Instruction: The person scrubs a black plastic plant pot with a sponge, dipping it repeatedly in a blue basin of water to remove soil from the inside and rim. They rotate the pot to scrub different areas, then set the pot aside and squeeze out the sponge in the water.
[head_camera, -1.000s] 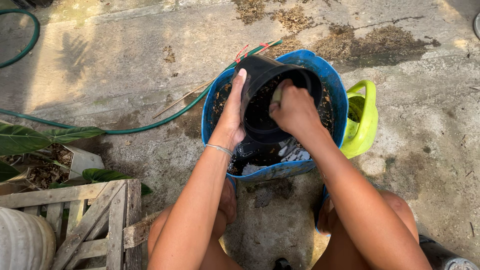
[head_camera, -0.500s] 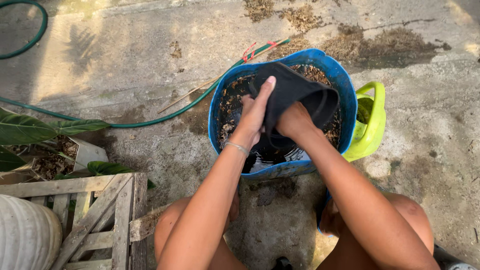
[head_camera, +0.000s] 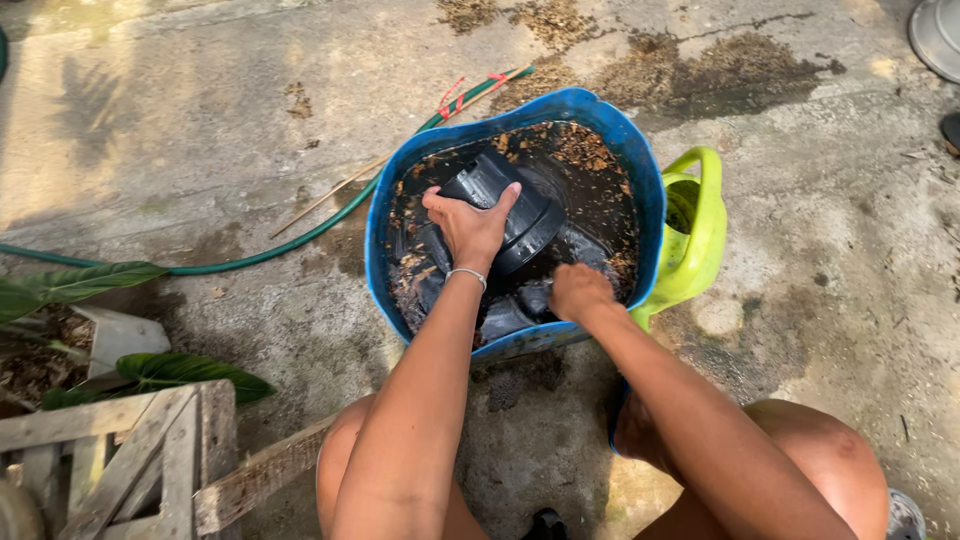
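Head view | black plastic pot (head_camera: 505, 205), on its side, gripped under left hand (head_camera: 468, 225) | right hand (head_camera: 578, 290) closed, seemingly on another dark pot | blue tub (head_camera: 640, 175) around both: dark water, floating debris

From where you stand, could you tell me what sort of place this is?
Probably an outdoor garden work area: sunlit bare concrete ground, a green garden hose across it, and a lime-green watering can beside a blue tub of dirty water and black plant pots.
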